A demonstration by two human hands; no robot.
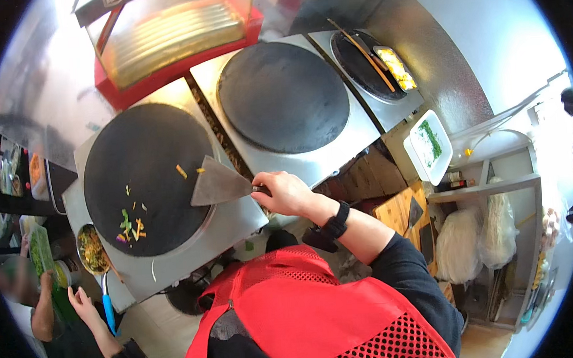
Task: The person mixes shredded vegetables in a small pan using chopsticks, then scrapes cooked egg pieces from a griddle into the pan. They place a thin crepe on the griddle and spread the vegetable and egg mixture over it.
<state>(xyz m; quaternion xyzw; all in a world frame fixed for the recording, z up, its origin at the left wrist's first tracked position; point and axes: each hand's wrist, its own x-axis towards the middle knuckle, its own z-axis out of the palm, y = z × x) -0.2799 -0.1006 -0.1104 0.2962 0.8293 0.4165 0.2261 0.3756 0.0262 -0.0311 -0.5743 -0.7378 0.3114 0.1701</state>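
Note:
My right hand (286, 193) grips the handle of a wide metal scraper (218, 186), whose flat blade reaches over the right edge of the left round griddle (141, 148). Bits of chopped vegetable (129, 229), green, orange and purple, lie scattered on that dark plate. Beside the front left corner of the griddle stand, my left hand (84, 307) is raised with its fingers apart and holds nothing. Close to it is a small pan (92, 248) of cooked chopped vegetables, its blue handle (108, 313) pointing toward me.
A second round griddle (283, 97) and a smaller one (351, 57) with wooden sticks stand to the right. A red-based glass warmer (177, 48) is behind. A white tub (427, 147) of chopped greens sits at right. A person (43, 305) at far left holds a greens container (41, 250).

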